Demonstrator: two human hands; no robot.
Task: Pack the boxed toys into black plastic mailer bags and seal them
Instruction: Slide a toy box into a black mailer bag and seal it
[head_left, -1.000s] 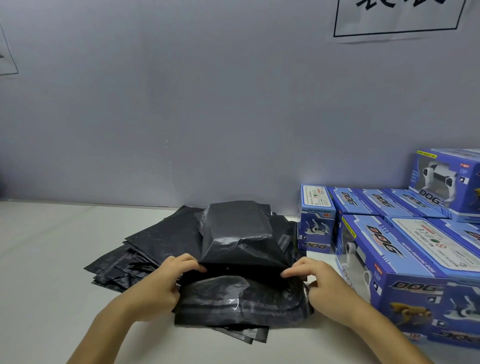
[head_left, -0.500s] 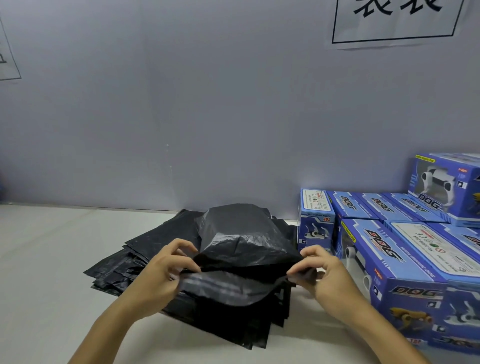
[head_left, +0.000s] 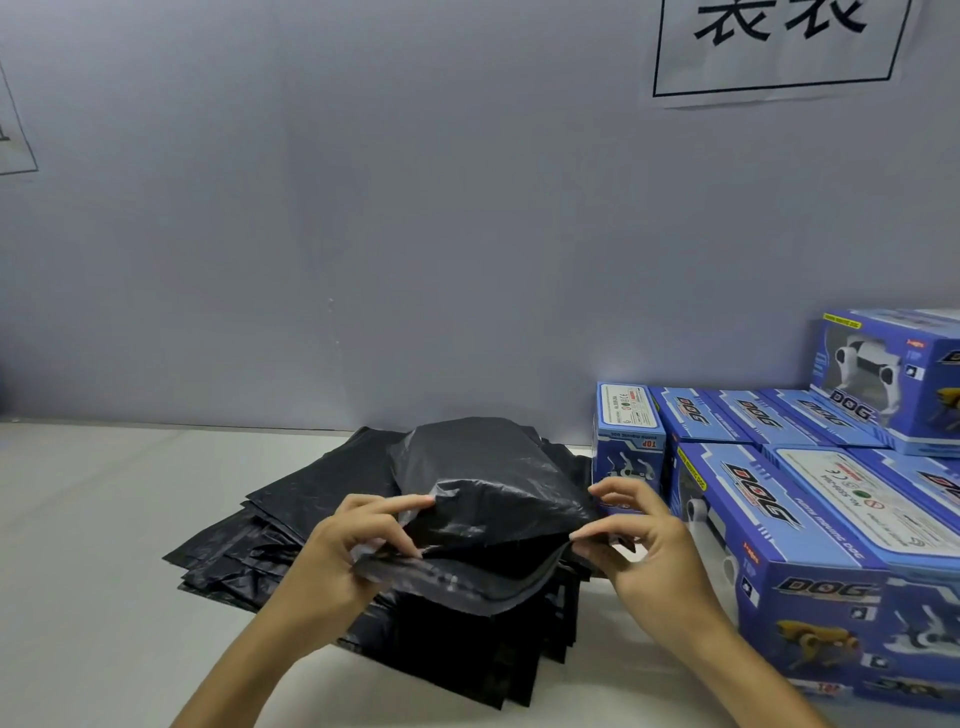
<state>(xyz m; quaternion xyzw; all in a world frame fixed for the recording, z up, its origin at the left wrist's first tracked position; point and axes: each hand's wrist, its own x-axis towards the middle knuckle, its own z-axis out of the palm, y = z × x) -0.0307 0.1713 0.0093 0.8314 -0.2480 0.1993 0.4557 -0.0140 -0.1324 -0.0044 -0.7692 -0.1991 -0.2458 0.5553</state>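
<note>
A filled black mailer bag (head_left: 483, 488) bulges on top of a pile of flat black mailer bags (head_left: 311, 519) in the middle of the table. Its open end faces me, with the grey inner flap (head_left: 457, 584) lifted. My left hand (head_left: 343, 551) pinches the bag's left mouth corner between thumb and fingers. My right hand (head_left: 644, 551) pinches the right mouth corner. Whatever the bag contains is hidden by the plastic. Blue boxed toy dogs (head_left: 779, 551) stand stacked at the right.
The white table (head_left: 93, 571) runs back to a grey wall (head_left: 415, 208). One small blue box (head_left: 628, 436) stands upright just right of the bag pile. A paper sign (head_left: 779, 47) hangs on the wall at upper right.
Both hands have lifted the bag's mouth off the pile and raised the flap from lying flat toward me; the hands now hold the corners higher and wider apart.
</note>
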